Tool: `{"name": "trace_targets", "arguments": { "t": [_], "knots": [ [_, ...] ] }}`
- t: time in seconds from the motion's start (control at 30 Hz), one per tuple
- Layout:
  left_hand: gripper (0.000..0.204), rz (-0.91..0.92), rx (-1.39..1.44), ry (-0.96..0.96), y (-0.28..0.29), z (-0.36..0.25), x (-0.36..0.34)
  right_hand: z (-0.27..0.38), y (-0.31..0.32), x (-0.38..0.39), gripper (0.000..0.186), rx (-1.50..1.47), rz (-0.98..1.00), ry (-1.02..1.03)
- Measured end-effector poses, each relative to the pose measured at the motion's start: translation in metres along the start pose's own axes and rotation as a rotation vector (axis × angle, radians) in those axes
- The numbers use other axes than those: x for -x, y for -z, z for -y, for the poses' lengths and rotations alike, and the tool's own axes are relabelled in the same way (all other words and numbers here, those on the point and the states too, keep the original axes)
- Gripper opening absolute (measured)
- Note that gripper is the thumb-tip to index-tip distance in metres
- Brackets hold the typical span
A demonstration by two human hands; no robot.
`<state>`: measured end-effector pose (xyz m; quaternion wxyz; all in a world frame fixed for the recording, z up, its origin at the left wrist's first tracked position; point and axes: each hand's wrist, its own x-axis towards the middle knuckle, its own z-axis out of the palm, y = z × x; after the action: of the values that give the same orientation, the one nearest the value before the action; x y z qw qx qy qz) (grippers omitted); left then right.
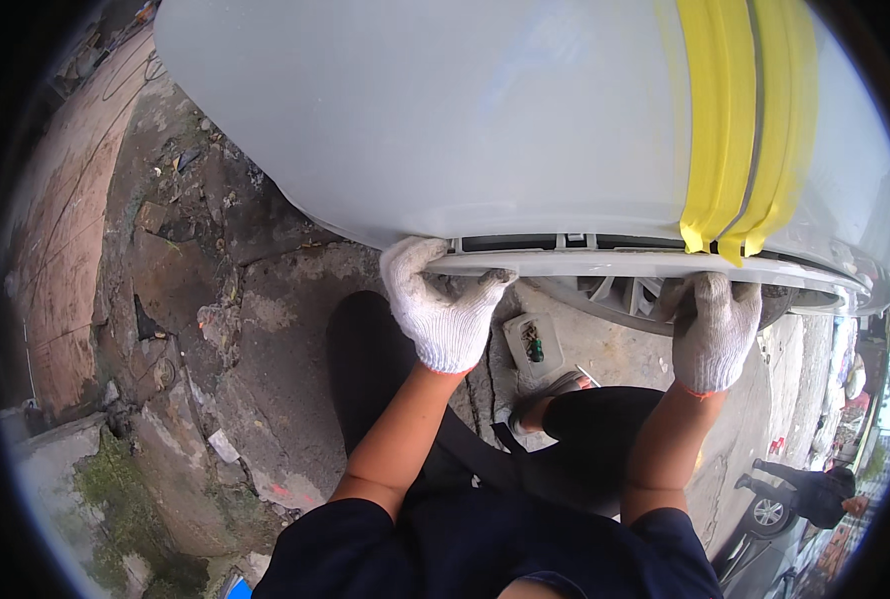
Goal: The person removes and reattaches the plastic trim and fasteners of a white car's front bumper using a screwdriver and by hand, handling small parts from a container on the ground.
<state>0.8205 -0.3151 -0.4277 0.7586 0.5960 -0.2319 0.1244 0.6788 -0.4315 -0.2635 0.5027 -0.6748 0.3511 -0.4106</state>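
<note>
A light grey car panel (pixel 425 110) fills the top, crossed by yellow tape strips (pixel 714 130). Along its lower edge runs a pale trim strip (pixel 575 264) with dark slots above it. My left hand (pixel 440 304), in a white knitted glove, grips the strip’s left end, thumb and fingers curled on it. My right hand (pixel 709 334), gloved alike, grips the strip below the tape, its fingertips partly hidden. A wheel (pixel 609 299) shows behind the strip between my hands.
Below is a small plastic container (pixel 533 344) with green items, near my foot. Cracked, uneven concrete (pixel 265 379) lies left, with a pinkish slab edge (pixel 70 250). At lower right a person in dark clothes (pixel 814 494) is beside a parked car (pixel 769 529).
</note>
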Motion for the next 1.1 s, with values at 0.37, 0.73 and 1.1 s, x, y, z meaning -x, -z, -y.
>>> {"name": "trace_targets", "arguments": {
  "t": [0.37,0.73,1.1],
  "knots": [
    [0.094,-0.253,0.368,0.76,0.01,0.062,0.039,-0.02,-0.021,0.005,0.031,0.03,-0.026,0.067],
    [0.045,-0.152,0.773,0.864,0.024,0.071,0.044,-0.037,-0.033,0.017,0.061,0.183,0.041,0.024],
    [0.035,-0.141,0.966,1.007,0.028,0.072,0.037,-0.036,-0.037,0.017,0.074,0.26,0.026,0.03]
  ]
}}
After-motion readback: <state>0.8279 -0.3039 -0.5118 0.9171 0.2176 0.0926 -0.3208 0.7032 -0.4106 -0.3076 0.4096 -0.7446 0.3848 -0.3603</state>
